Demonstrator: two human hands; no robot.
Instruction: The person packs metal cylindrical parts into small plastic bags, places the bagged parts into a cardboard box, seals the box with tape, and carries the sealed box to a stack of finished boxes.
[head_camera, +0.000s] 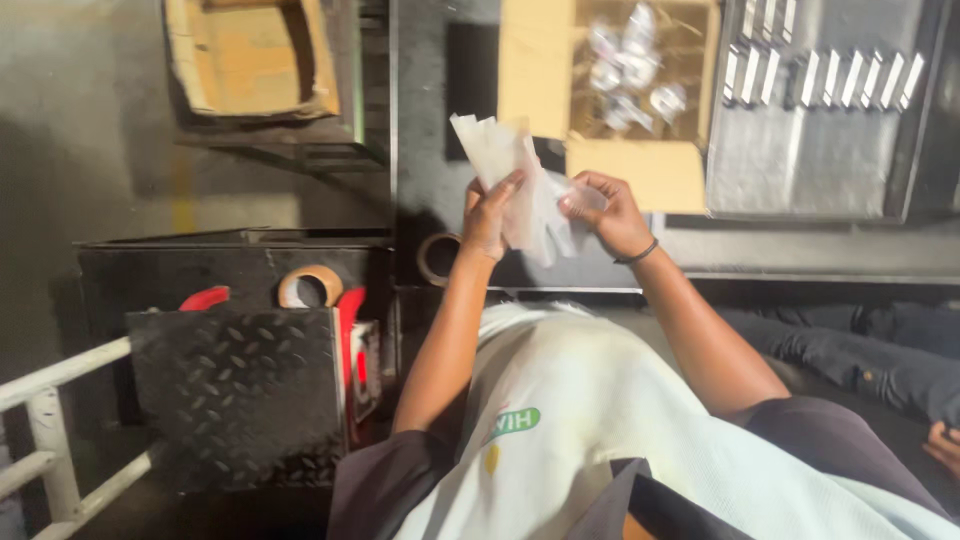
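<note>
My left hand (489, 215) grips a bunch of clear plastic bags (505, 165) held up over the dark worktable (800, 250). My right hand (610, 210), with a dark band on the wrist, pinches the right side of the same bags near a small pale piece. Both arms reach forward from a pale shirt. Just beyond the hands stands an open cardboard box (600, 80) holding several small bagged shiny parts (630, 70).
A grey metal tray (800, 170) with rows of small shiny pieces (820, 78) lies at the right. A tape roll (437, 258) sits by the table edge, another (310, 287) on a black bin. An empty carton (250, 55) is at upper left. Another person's legs (860, 350) are at right.
</note>
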